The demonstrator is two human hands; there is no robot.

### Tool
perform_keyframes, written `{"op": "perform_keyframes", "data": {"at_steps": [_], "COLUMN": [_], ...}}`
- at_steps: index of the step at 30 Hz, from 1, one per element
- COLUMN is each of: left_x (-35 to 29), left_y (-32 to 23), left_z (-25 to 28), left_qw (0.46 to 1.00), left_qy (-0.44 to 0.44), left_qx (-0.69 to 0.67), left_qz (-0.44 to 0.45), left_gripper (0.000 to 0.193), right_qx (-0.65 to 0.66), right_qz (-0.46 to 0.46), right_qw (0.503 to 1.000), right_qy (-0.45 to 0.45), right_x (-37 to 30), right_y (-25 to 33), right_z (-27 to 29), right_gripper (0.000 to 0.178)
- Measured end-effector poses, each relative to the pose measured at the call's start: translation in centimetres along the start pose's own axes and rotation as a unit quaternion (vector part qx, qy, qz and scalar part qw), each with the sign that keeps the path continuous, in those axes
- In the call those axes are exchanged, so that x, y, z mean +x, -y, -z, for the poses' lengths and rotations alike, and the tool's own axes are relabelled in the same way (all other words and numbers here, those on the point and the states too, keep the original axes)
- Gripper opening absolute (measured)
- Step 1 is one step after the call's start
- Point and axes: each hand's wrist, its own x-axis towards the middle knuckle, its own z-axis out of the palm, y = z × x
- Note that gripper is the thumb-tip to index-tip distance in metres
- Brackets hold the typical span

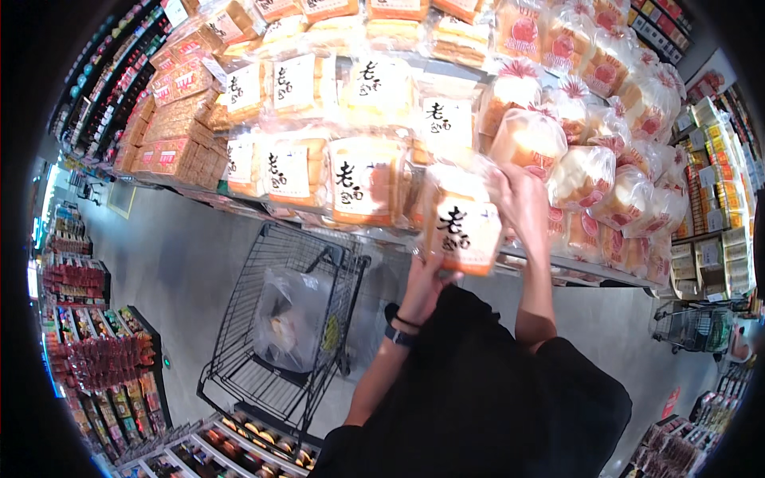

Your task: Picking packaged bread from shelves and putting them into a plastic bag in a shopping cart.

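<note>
A clear-wrapped loaf of packaged bread (462, 227) with a pale label and black lettering is between my two hands, tilted at the front edge of the display. My left hand (426, 283) supports it from the lower left, fingers curled under its bottom edge. At its upper right side, my right hand (522, 199) is closed on the wrapper; some of its fingers are hidden. Similar bread packs (366, 182) stand in rows just left of the held one. Bagged round loaves (530, 142) with gathered tops are piled to the right of my right hand.
A black wire shopping cart (291, 303) with a clear plastic bag (283, 319) inside stands at my left. Brown boxed snacks (175, 155) fill the display's left end. Stocked shelves (100, 350) line the left side. Another cart (693, 325) and a person's arm (739, 342) are far right.
</note>
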Motion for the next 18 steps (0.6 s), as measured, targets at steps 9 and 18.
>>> {"op": "perform_keyframes", "data": {"at_steps": [9,18], "left_x": [5.6,8.7], "left_y": [-0.5,0.5], "left_z": [-0.6,-1.8], "left_qw": [0.988,0.972], "left_qy": [-0.133,-0.193], "left_qx": [0.010,0.071], "left_qz": [-0.073,-0.110], "left_gripper": [0.049,0.050], "right_qx": [0.089,0.136], "right_qz": [0.104,0.132], "right_qw": [0.990,0.982], "right_qy": [0.013,0.004], "right_x": [4.2,6.3], "right_y": [-5.2,-8.0], "right_z": [-6.0,-7.1], "right_gripper": [0.033,0.039]}}
